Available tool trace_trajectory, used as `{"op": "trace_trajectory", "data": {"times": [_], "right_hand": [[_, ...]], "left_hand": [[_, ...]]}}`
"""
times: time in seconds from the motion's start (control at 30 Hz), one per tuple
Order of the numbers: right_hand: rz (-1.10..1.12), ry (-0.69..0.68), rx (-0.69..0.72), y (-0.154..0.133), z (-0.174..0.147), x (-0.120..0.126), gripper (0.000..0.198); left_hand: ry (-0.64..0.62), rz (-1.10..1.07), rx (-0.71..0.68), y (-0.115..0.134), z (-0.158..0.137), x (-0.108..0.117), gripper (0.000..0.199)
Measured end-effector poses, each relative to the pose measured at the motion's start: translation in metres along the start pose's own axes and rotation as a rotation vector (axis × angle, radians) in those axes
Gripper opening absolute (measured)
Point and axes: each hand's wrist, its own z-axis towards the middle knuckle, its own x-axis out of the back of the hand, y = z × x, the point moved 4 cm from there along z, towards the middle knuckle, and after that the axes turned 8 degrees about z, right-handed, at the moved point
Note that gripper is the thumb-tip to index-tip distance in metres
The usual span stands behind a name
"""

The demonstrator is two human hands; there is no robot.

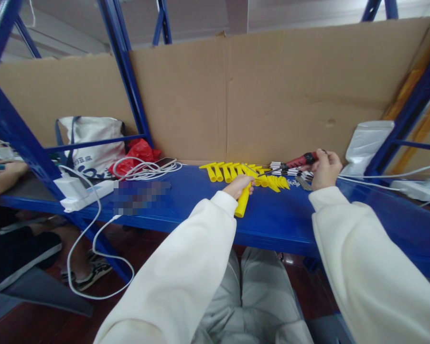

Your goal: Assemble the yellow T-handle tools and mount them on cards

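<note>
My left hand [239, 186] is closed around a yellow plastic tube-shaped piece [241, 205], its round end pointing down toward me. In my right hand [326, 169] is a red and black screwdriver [301, 161], gripped by the back end of its handle. The thin shaft slants left and down to the yellow piece at my left hand; whether the tip touches it I cannot tell. Just beyond my left hand, several similar yellow pieces [218, 173] lie in a row. Smaller flat yellow parts [277, 183] lie to the right, near small white bits [293, 182].
A blue shelf bench [189, 196] has cardboard [272, 95] behind it. To the left are a power strip [89, 196], white cables [146, 169], a red plastic bag [139, 153] and a cloth bag [96, 138]. Another person's arm [3, 177] shows far left. A second power strip [419, 190] sits right.
</note>
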Motion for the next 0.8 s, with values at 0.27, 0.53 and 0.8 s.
{"op": "trace_trajectory", "data": {"times": [0.27,0.53,0.8], "right_hand": [[-0.078,-0.142,0.003,-0.011,-0.01,-0.006,0.005],[-0.009,-0.199,-0.094,-0.016,-0.013,-0.013,0.007],[-0.035,-0.356,-0.218,-0.006,-0.005,-0.009,0.024]], "left_hand": [[0.093,0.087,0.002,0.002,-0.003,0.003,0.02],[0.125,0.131,0.007,0.005,-0.008,0.005,0.016],[0.174,0.16,0.005,0.007,-0.011,0.007,0.017]]}}
